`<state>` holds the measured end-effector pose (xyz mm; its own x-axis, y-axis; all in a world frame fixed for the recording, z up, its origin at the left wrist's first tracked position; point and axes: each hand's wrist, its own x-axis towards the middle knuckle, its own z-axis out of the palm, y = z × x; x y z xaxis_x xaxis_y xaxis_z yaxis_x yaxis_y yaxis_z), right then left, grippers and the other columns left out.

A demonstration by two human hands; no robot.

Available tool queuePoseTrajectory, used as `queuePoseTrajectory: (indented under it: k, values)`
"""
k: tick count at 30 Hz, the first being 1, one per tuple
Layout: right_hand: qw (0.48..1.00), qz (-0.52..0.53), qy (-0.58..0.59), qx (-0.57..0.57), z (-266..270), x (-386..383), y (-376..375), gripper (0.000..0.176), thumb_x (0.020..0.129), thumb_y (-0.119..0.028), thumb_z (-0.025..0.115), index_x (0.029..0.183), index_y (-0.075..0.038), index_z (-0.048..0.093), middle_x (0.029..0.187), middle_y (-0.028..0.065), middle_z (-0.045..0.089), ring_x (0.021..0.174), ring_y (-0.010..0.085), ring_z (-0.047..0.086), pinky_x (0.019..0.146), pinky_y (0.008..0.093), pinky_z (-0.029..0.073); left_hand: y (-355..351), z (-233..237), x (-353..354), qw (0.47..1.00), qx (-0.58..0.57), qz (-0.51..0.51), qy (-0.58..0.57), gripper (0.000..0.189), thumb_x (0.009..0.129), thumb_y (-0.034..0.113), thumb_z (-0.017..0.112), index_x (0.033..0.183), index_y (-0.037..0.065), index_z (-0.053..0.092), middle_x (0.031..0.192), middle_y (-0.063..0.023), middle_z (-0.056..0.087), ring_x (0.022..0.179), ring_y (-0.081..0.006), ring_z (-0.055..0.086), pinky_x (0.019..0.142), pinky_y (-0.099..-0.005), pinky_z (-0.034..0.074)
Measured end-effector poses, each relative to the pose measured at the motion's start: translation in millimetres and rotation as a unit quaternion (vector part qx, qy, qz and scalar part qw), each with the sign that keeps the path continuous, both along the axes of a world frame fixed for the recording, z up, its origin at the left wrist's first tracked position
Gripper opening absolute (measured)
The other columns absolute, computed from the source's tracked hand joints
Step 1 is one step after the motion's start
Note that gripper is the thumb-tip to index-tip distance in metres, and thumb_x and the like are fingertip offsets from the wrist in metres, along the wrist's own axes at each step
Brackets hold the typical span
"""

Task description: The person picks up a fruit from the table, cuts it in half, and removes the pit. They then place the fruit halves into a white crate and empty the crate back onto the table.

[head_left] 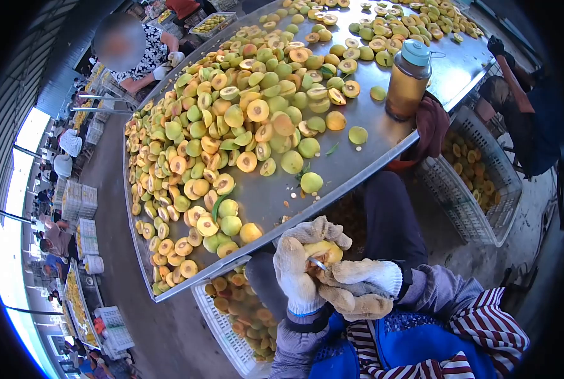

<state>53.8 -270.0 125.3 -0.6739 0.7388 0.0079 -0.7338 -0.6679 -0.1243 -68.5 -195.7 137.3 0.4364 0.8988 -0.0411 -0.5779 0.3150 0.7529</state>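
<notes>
In front of my lap, both hands wear soiled cream work gloves and are close together. My left hand [297, 268] is closed around a yellow peach [328, 251], its cut flesh facing my right hand. My right hand [361, 287] is closed on a small metal pitting tool [318, 263], whose shiny curved end is at the fruit. The glove hides the tool's handle. Just beyond my hands, a metal table [266, 196] bears a large heap of halved peaches [231, 120], some with brown pit centres showing.
A bottle [409, 79] with a teal lid stands near the table edge, beside a dark red cloth [430, 129]. Crates of peaches stand at right [503, 215] and beneath the table [215, 316]. A co-worker [149, 54] sits across the table; another person [522, 107] is at right.
</notes>
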Motion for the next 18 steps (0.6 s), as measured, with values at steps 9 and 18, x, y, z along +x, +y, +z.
queuePoseTrajectory:
  k: [9,18]
  values:
    - [0.997,-0.022,0.025,-0.063,3,-8,0,0.047,0.104,-0.043,0.041,0.087,-0.003,0.055,0.047,0.001,0.044,0.035,0.0068,0.038,0.037,0.0189,0.035,7,-13,-7,0.994,0.106,0.007,0.028,0.048,0.098,0.039,0.055,0.113,-0.007,0.059,0.104,-0.0223,0.065,0.089,-0.033,0.067,0.084,-0.0445,0.055]
    - [0.995,0.011,-0.096,0.008,-5,-14,10,0.047,0.1,-0.044,0.05,0.089,0.001,0.057,0.051,0.002,0.05,0.038,0.0069,0.048,0.034,0.0187,0.038,18,-17,-19,0.969,-0.207,0.021,-0.136,0.052,0.099,0.048,0.049,0.116,0.0,0.056,0.099,-0.0173,0.065,0.079,-0.0299,0.065,0.061,-0.0376,0.053]
